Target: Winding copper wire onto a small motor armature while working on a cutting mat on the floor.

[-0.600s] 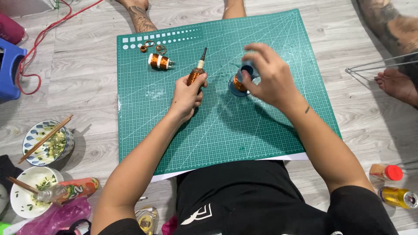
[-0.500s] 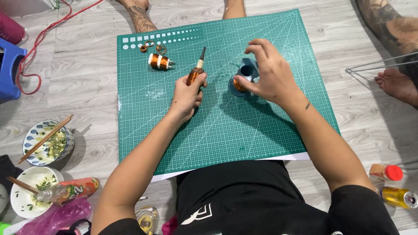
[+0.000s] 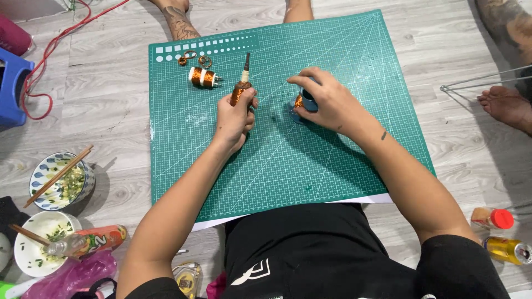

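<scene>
My left hand (image 3: 234, 117) grips a copper-wound tool (image 3: 242, 87) upright while my right hand (image 3: 327, 102) fingers close around a blue spool (image 3: 306, 101), wire-winding underway, needing steady tension next.

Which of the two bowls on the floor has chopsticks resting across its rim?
The blue-patterned bowl, the upper one. Its chopsticks lie across the rim; the white bowl below it has a stick dipping inside.

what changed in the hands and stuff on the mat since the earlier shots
Very little. The right hand has settled lower over the blue spool, its fingers curling more closely around it. The left hand keeps its grip on the copper-wound tool, tip pointing away from the person, in the same spot. The wound coil and small copper rings on the green cutting mat have not moved.
</scene>
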